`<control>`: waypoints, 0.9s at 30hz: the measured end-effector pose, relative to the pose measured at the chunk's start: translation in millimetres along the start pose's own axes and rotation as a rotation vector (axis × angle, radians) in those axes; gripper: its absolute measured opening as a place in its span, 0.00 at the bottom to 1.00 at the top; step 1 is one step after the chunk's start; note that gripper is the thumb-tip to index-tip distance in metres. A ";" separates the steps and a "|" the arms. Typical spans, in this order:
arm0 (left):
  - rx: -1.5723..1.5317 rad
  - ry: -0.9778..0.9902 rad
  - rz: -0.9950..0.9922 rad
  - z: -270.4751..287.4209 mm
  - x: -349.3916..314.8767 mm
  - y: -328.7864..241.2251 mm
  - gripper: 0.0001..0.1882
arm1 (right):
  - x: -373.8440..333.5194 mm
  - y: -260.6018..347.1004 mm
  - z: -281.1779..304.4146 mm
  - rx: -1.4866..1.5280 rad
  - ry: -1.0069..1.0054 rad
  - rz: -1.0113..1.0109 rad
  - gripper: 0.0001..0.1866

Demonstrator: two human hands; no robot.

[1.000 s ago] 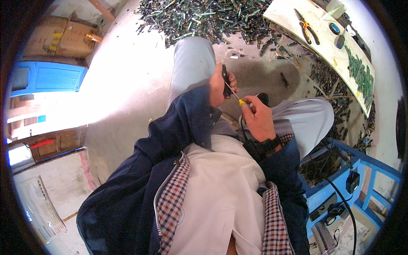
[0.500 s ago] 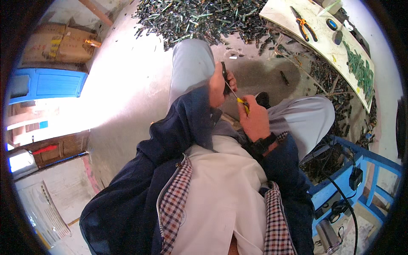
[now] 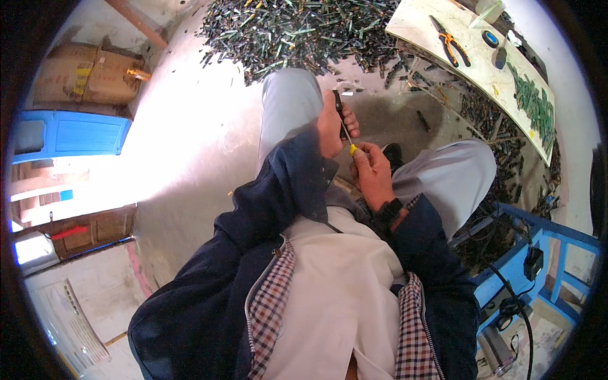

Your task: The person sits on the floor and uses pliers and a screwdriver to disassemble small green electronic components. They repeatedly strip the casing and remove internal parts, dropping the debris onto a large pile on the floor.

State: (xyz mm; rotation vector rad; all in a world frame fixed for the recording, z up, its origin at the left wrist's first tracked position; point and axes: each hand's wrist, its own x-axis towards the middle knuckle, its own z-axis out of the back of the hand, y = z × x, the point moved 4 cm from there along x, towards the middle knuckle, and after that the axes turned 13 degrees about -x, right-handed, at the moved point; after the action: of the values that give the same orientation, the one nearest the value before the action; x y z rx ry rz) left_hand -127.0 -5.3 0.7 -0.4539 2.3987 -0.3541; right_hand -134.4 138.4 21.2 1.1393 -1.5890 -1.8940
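Observation:
My left hand (image 3: pixel 330 130) is closed around a narrow black part (image 3: pixel 338 101) whose upper end sticks out past the fingers. My right hand (image 3: pixel 375 176) grips a screwdriver by its yellow handle (image 3: pixel 353 150). The thin metal shaft points up and to the left, its tip against or just beside the black part; the exact contact is too small to tell. Both hands are between my knees, above the floor.
A large heap of dark slender pieces (image 3: pixel 297 35) covers the floor ahead. At the right, a pale board (image 3: pixel 430 25) carries orange-handled pliers (image 3: pixel 450 43), a blue-centred roll (image 3: pixel 490 38) and green strips (image 3: pixel 533 101). A blue frame (image 3: pixel 560 272) with cables stands at lower right.
The right hand has turned a little and shifted, with the screwdriver now standing more upright against the black part. The left hand keeps its hold. The whole view has shifted slightly.

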 end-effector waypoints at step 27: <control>0.016 0.108 0.010 4.1 -6.3 -2.8 0.31 | 2.8 12.3 38.5 -0.415 -0.026 0.145 0.12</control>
State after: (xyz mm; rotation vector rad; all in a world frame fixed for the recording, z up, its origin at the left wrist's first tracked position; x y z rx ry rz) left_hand -119.2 -5.8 2.2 -0.4250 2.4997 -0.4021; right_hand -168.9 156.4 32.4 0.8025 -1.1751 -2.0196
